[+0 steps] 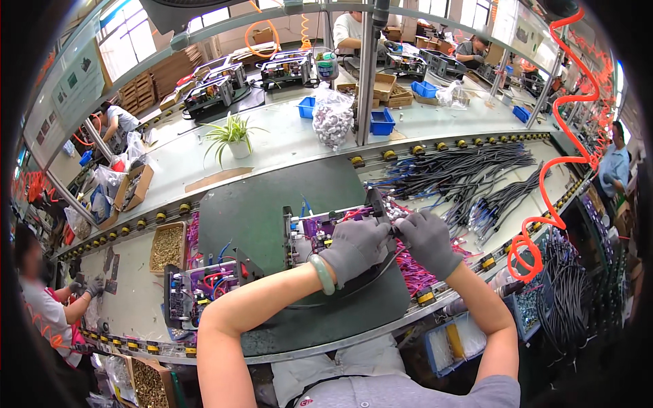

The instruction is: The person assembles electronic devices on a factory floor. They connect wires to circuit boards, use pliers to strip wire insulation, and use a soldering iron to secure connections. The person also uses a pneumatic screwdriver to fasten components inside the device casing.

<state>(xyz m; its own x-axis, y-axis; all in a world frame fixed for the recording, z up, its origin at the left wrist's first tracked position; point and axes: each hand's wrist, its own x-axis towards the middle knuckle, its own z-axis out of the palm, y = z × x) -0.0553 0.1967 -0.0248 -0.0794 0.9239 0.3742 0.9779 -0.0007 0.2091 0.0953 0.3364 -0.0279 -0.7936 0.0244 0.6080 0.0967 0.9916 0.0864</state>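
Observation:
My left hand and my right hand wear grey gloves and come together at the right end of an open electronic chassis. Purple parts, red wires and a black end panel show on it, and it stands on a dark green mat. My left fingers are bent around the lower part of that panel. Close beside them, my right thumb and fingers pinch at the same corner; what they hold is hidden. Under my left wrist a dark curved edge shows.
A second chassis sits left of the mat, near a box of brass-coloured small parts. Black cables and purple wires lie to the right. An orange coiled hose hangs there. A co-worker stands at the left.

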